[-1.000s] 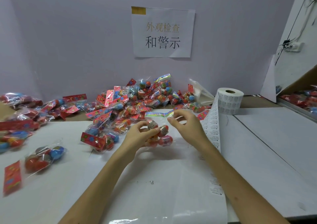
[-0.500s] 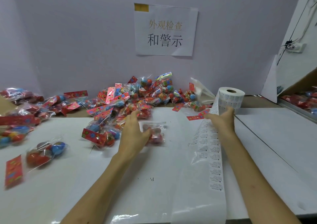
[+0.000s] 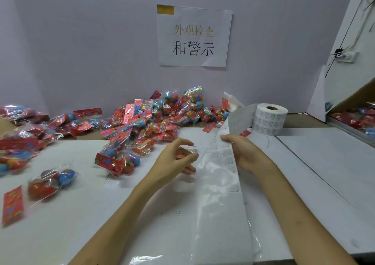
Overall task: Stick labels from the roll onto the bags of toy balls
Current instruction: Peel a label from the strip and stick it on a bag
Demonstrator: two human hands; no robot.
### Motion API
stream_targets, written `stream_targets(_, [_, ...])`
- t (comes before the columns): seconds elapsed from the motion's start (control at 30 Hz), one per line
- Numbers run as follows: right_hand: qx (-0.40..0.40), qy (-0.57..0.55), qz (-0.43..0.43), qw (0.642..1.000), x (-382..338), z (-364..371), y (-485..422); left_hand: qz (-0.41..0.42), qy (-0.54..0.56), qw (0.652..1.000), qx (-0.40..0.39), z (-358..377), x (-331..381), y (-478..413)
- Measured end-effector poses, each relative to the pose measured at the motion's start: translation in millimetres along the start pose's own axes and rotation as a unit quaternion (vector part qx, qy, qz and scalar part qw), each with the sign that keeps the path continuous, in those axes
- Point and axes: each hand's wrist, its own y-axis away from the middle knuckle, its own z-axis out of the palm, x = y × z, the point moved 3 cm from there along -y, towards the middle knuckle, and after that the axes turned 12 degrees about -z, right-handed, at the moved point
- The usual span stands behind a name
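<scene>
Above white bench (image 3: 324, 163), right grip (image 3: 241, 153) is pinching white paper label strip (image 3: 223, 183) for peeling while left grip (image 3: 174, 160) is holding clear plastic ball bag (image 3: 189, 152) ready.

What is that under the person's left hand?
A small clear bag, with something red, probably a toy ball, showing through the gaps of the left hand, which curls round it. The hand covers the rest, so the number of balls is hidden.

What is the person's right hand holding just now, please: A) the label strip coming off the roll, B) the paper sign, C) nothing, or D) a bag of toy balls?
A: the right hand grips the edge of the label strip, which runs back to the roll; the left hand curls round a bag.
</scene>
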Motion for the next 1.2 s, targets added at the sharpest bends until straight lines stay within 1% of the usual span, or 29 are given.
stream_targets(0.1, [-0.039, -0.077, -0.016, 0.996, -4, 3, 2, -0.054, 0.033, 0.997, -0.044, 4, -4, 2])
stream_targets(0.17, [-0.048, -0.108, -0.021, 0.993, -5, 5, 4, -0.097, 0.087, 0.989, -0.071, 8, -7, 3])
stream_targets(0.23, [-0.053, -0.119, -0.030, 0.991, -5, 8, 4, -0.120, 0.146, 0.978, -0.082, 15, -10, 3])
stream_targets(0.33, [-0.048, -0.117, -0.040, 0.991, -3, 12, 3, -0.128, 0.225, 0.961, -0.097, 23, -16, 1])
stream_targets(0.43, [-0.019, -0.129, -0.037, 0.991, -2, 15, 2, -0.127, 0.245, 0.956, -0.100, 26, -18, 1])
stream_targets(0.6, [0.014, -0.164, 0.004, 0.986, 4, 14, 0, -0.138, 0.280, 0.945, -0.097, 23, -18, 0])
stream_targets(0.67, [0.032, -0.154, -0.003, 0.988, 5, 14, -1, -0.147, 0.301, 0.937, -0.097, 21, -17, 0])
stream_targets(0.7, [0.048, -0.129, -0.018, 0.990, 5, 14, -1, -0.152, 0.310, 0.934, -0.097, 20, -17, 0])
stream_targets(0.73, [0.068, -0.084, -0.043, 0.993, 5, 13, -2, -0.154, 0.316, 0.931, -0.097, 20, -17, 0])
stream_targets(0.77, [0.097, -0.016, -0.078, 0.992, 5, 11, -2, -0.156, 0.321, 0.929, -0.097, 19, -17, 0])
stream_targets(0.8, [0.133, 0.075, -0.127, 0.980, 5, 9, -1, -0.157, 0.325, 0.928, -0.096, 19, -17, 0])
stream_targets(0.83, [0.167, 0.176, -0.190, 0.951, 2, 7, 0, -0.157, 0.329, 0.926, -0.095, 19, -18, 0])
stream_targets(0.87, [0.191, 0.261, -0.263, 0.909, -2, 8, 2, -0.159, 0.332, 0.925, -0.095, 19, -18, -1])
stream_targets(0.9, [0.198, 0.322, -0.342, 0.860, -6, 10, 6, -0.159, 0.334, 0.924, -0.096, 19, -18, -1])
stream_targets(0.93, [0.191, 0.361, -0.413, 0.814, -11, 14, 10, -0.158, 0.336, 0.924, -0.096, 18, -17, -1])
stream_targets(0.97, [0.172, 0.388, -0.463, 0.778, -15, 19, 15, -0.155, 0.337, 0.924, -0.097, 18, -17, -1])
stream_targets(1.0, [0.148, 0.409, -0.492, 0.754, -18, 23, 18, -0.152, 0.336, 0.924, -0.098, 18, -16, 0])
stream_targets(1.07, [0.097, 0.440, -0.505, 0.736, -20, 30, 22, -0.145, 0.332, 0.927, -0.097, 16, -15, 1])
stream_targets(1.13, [0.043, 0.470, -0.494, 0.730, -16, 34, 23, -0.140, 0.337, 0.926, -0.095, 15, -16, 0])
stream_targets(1.2, [0.003, 0.491, -0.472, 0.732, -12, 35, 23, -0.137, 0.338, 0.926, -0.095, 15, -16, 0])
